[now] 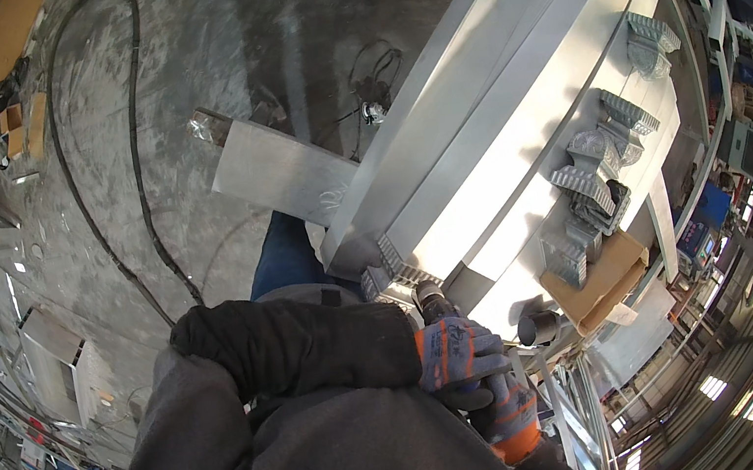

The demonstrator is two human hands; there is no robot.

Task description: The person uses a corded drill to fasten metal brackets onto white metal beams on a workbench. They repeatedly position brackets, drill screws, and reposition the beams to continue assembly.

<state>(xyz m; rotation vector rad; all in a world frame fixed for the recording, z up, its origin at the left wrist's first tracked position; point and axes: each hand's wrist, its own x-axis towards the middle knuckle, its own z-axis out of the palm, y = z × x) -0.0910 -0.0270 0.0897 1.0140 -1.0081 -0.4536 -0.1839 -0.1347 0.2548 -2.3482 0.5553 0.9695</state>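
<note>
Both my hands wear grey gloves with orange parts and are close together at the lower right of the metal work. My left hand [458, 353] is wrapped round a dark tool [433, 302] with a round front end; its exact kind is not clear. Just below it, my right hand [508, 409] is closed on the rear of the same tool, its fingers partly hidden. The tool's front points at a ribbed silvery metal bracket [399, 266], which sits at the near end of a long metal beam [451, 113]. Whether they touch cannot be made out.
Several similar ribbed brackets [587, 185] lie on the beams to the right. Beside them are an open cardboard box [599, 282] and a dark round cup-like thing [539, 325]. A short flat metal piece [280, 166] juts out leftward. A black cable [62, 138] loops over the floor.
</note>
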